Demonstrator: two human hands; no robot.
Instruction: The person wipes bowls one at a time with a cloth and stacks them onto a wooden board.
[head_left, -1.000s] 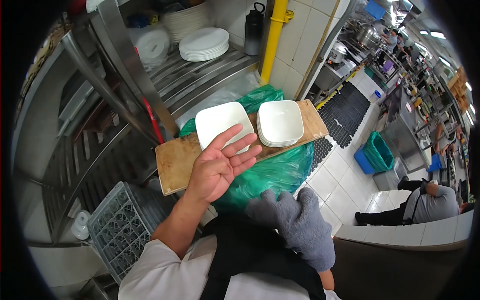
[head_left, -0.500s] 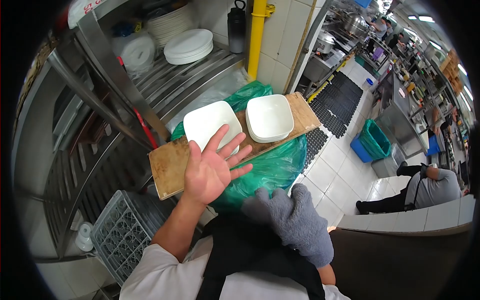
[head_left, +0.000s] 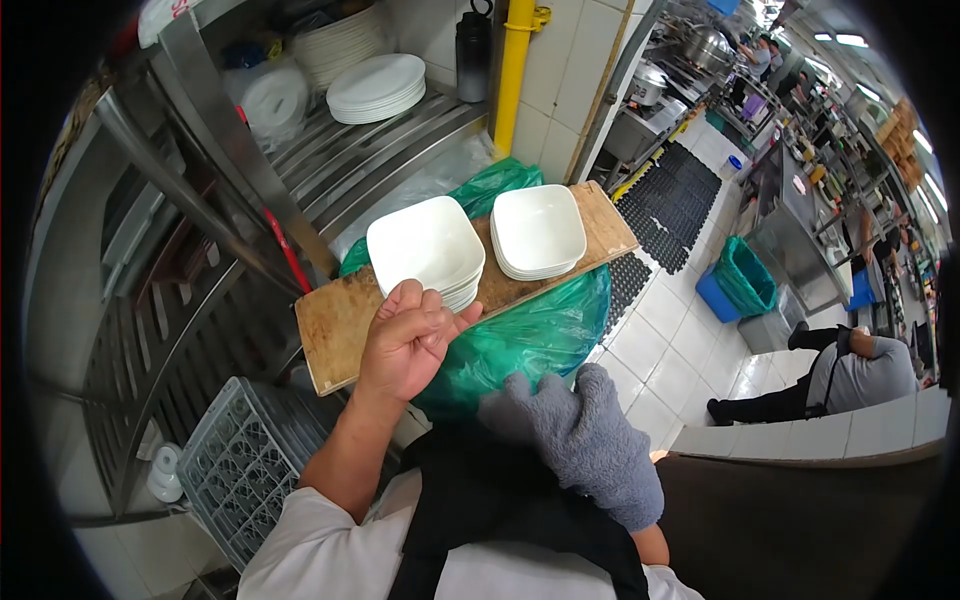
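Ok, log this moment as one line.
square white bowls: two stacks on wooden board | left hand: bare, fingers curled, by left stack | right hand: fuzzy grey glove

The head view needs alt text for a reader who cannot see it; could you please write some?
A bare, curled left hand is near two stacks of white square bowls on a wooden board; the right hand wears a grey glove. Green plastic shows around the board, and white plates are stacked on a metal rack.

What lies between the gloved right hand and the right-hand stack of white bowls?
In the head view, green plastic lies nearest the gloved right hand, then a narrow strip of wooden board before the right-hand stack.
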